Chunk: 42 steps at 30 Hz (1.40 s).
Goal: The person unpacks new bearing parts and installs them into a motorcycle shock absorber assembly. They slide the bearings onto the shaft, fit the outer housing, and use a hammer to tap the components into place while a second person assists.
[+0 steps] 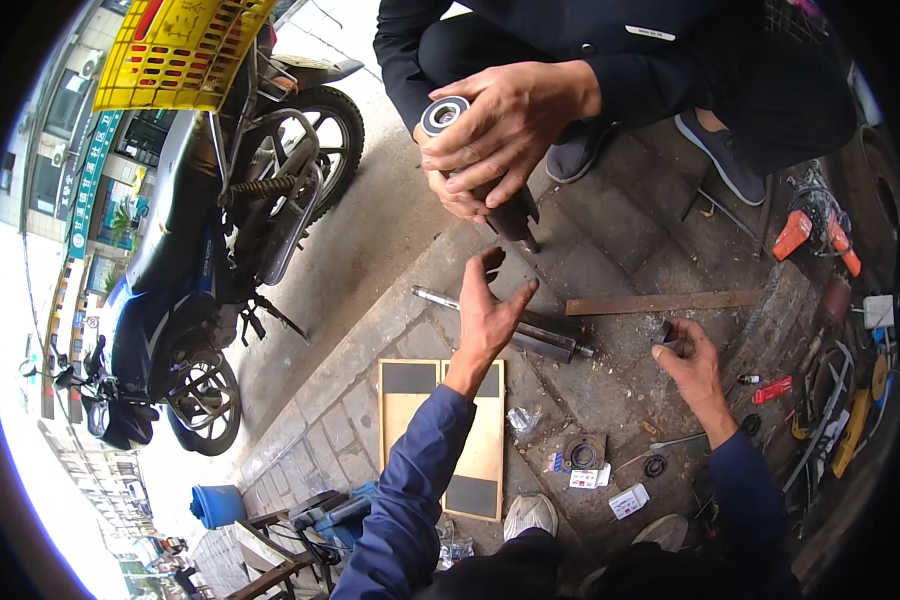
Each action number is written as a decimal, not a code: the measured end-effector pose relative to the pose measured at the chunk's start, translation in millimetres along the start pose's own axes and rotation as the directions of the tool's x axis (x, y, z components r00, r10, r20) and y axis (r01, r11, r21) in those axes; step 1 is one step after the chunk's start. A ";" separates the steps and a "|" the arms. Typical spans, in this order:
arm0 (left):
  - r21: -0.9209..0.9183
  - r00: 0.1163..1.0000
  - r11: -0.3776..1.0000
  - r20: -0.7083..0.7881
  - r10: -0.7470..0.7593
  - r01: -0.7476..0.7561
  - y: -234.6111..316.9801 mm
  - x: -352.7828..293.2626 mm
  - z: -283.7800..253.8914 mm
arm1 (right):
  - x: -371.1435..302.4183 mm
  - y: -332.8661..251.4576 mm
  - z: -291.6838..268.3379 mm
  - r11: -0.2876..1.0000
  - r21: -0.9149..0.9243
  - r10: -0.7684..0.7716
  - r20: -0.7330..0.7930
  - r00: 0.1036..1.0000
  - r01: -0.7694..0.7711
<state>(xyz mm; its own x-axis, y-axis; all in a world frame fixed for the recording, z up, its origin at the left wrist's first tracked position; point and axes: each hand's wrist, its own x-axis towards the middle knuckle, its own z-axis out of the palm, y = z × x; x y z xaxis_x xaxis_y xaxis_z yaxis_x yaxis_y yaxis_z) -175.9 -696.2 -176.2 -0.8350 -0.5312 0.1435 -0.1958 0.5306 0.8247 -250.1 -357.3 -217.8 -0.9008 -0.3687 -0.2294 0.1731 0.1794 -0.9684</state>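
My left hand [491, 312] reaches forward with thumb and fingers apart and nothing in it. It is just below a dark metal cylinder [510, 218] that another person's hands [510, 125] grip at a tilt. A ring bearing [445, 115] shows at that cylinder's upper end. Under my left hand a long metal shaft [542, 338] lies on the paving, partly hidden by the hand. Off to the right, my right hand [692, 370] is closed in a pinch around a small dark block [665, 333], whose kind I cannot make out.
A motorcycle [165, 270] with a yellow crate [180, 55] stands at left. Flat rusty bar [660, 303], wooden panel [410, 440], square flanged part [583, 452] and small box [628, 501] lie on the ground. An orange-handled tool [815, 230] and assorted tools line the right.
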 end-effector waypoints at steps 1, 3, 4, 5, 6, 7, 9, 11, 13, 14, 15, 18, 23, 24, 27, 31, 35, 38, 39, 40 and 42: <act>-0.022 0.994 0.999 -0.101 0.028 -0.030 8.1 6.3 -3.8 | 0.2 -21.0 -3.2 0.999 -0.022 -0.029 -0.004 1.000 0.029; -0.051 0.969 0.994 -0.234 0.082 -0.097 20.5 24.5 -7.9 | 3.5 -70.4 -11.0 0.995 -0.080 -0.058 0.092 0.994 0.065; -0.085 0.972 0.996 -0.236 0.011 -0.032 25.2 31.4 -7.4 | 5.5 -96.1 -11.8 0.990 -0.114 -0.062 0.132 0.989 0.077; -0.118 0.967 0.993 -0.253 -0.022 -0.008 29.4 38.6 -5.6 | 7.4 -120.5 -8.0 0.981 -0.110 -0.144 0.151 0.978 0.161; -0.155 0.963 0.988 -0.263 -0.053 0.012 31.9 42.8 -4.2 | 9.7 -144.5 -4.9 0.950 -0.172 -0.233 0.174 0.957 0.262; -0.159 0.956 0.987 -0.290 -0.039 -0.008 33.3 45.6 -2.8 | 12.8 -167.8 -2.2 0.906 -0.236 -0.308 0.201 0.930 0.351; -0.212 0.951 0.977 -0.306 -0.044 -0.023 33.7 46.2 -0.8 | 13.6 -208.0 3.2 0.835 -0.319 -0.385 0.243 0.891 0.448; -0.225 0.948 0.974 -0.315 -0.053 -0.020 33.9 45.1 3.2 | 13.9 -238.7 10.9 0.791 -0.376 -0.413 0.255 0.874 0.483; -0.169 0.929 0.985 -0.368 -0.046 -0.018 34.2 36.5 9.1 | 10.9 -259.9 15.1 0.782 -0.382 -0.422 0.259 0.869 0.493; -0.148 0.923 0.989 -0.377 -0.076 0.021 34.0 30.1 11.3 | 8.6 -267.5 16.2 0.784 -0.386 -0.413 0.260 0.873 0.486; -0.208 0.929 0.976 -0.346 -0.133 0.063 33.7 20.7 12.4 | 6.2 -272.7 17.7 0.801 -0.363 -0.408 0.250 0.878 0.476; -0.800 0.897 0.568 -0.090 -0.433 0.194 36.8 -2.5 20.2 | -5.2 -279.3 21.0 0.856 -0.298 -0.381 0.189 0.905 0.423; -0.818 0.790 -0.439 0.528 -0.312 0.373 48.1 -13.5 16.0 | -21.1 -286.0 34.0 0.735 -0.380 -0.500 0.257 0.827 0.562; -0.777 0.803 -0.526 0.535 -0.263 0.345 53.5 -13.5 18.1 | -21.2 -288.6 39.1 0.690 -0.405 -0.529 0.282 0.800 0.600; -0.641 0.843 -0.720 0.517 -0.149 0.266 69.9 -9.7 26.2 | -9.2 -302.5 56.5 0.573 -0.446 -0.613 0.324 0.720 0.688; -0.615 0.880 -0.777 0.436 -0.189 0.138 84.3 -12.3 37.8 | 3.5 -313.7 77.1 0.224 -0.630 -0.619 0.498 0.608 0.744; -0.565 0.890 -0.815 0.428 -0.157 0.128 88.7 -12.1 46.6 | 8.3 -313.6 91.9 0.150 -0.686 -0.563 0.533 0.632 0.712; -0.531 0.868 -0.838 0.468 -0.164 0.128 87.5 -11.1 49.5 | 15.5 -315.8 97.5 0.133 -0.719 -0.492 0.550 0.675 0.682; -0.525 0.871 -0.842 0.464 -0.160 0.126 86.8 -11.4 50.6 | 17.2 -315.1 99.6 0.097 -0.729 -0.491 0.557 0.670 0.678; -0.526 0.875 -0.841 0.458 -0.159 0.123 85.9 -11.3 51.6 | 19.0 -315.3 101.0 0.092 -0.732 -0.481 0.560 0.674 0.675; -0.528 0.873 -0.842 0.457 -0.174 0.108 83.8 -11.3 53.1 | 22.5 -315.5 104.3 0.084 -0.736 -0.465 0.567 0.680 0.672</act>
<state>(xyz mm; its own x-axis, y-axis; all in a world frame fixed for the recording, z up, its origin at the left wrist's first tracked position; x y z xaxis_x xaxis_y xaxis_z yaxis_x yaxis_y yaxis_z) -210.1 -610.7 -137.7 -0.9293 -0.2542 -0.2680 0.3460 -0.8532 -0.3903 -283.5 -517.3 72.4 -0.4669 -0.8516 0.2384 -0.8837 0.4388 -0.1631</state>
